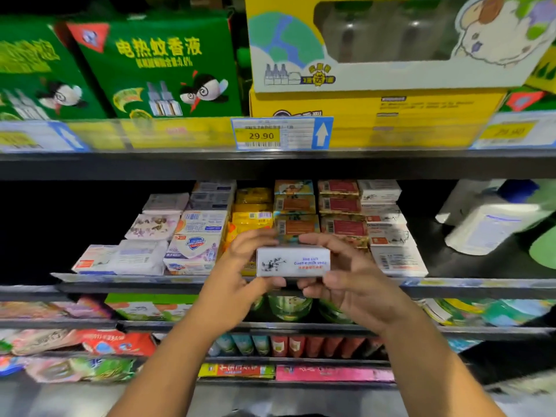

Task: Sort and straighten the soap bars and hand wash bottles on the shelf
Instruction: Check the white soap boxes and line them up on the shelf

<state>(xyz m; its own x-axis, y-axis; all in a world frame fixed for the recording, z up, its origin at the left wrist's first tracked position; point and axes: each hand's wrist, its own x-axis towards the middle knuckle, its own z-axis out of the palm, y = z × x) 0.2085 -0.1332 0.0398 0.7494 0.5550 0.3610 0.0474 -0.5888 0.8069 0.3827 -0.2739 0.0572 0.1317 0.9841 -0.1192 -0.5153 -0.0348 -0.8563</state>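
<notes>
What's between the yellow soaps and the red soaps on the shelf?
Orange soap boxes sit between the yellow soaps and red soaps, in the head view.

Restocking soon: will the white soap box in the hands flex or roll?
Probably stiff: the soap box shows square edges where the left hand and right hand pinch it. Unlikely to roll; similar white boxes sit stacked.

White goat-milk soap box (293, 262) pinched by left hand (240, 266) and right hand (346, 278), soap stacks (301, 212) behind, seemingly level

white goat-milk soap box (293, 262), held level before stacked soap bars (301, 215)
</notes>
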